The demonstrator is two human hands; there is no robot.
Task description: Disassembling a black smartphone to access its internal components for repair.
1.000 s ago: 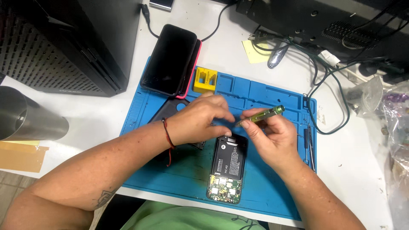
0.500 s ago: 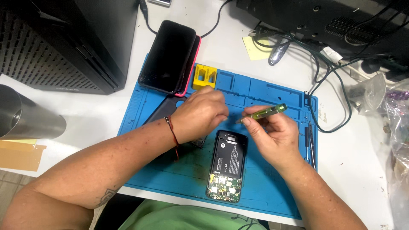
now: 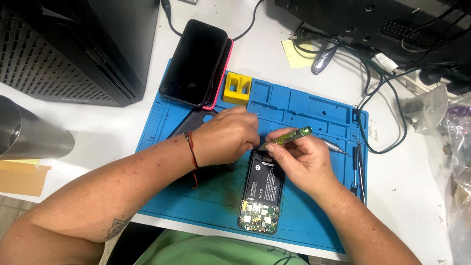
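Observation:
An opened phone (image 3: 263, 194) lies on the blue work mat (image 3: 314, 216), its black battery and green circuit board showing. My right hand (image 3: 300, 159) holds a green-handled screwdriver (image 3: 288, 137), tip pointing left and down toward the phone's top edge. My left hand (image 3: 226, 137), with a red cord on its wrist, rests on the mat at the phone's upper left, fingers curled over the top corner; what the fingers pinch is hidden. A dark back cover (image 3: 189, 126) lies partly under my left hand.
A black phone on a pink case (image 3: 196, 63) sits at the mat's top left beside a yellow holder (image 3: 237, 89). Metal tools (image 3: 360, 167) line the mat's right edge. Cables (image 3: 378, 93), a yellow note (image 3: 297, 53), a black tower (image 3: 73, 49) and a steel cylinder (image 3: 29, 135) surround it.
The screwdriver has tilted and come down from level above the mat toward the phone's top edge. My left hand has shifted slightly right and down over the phone's upper corner.

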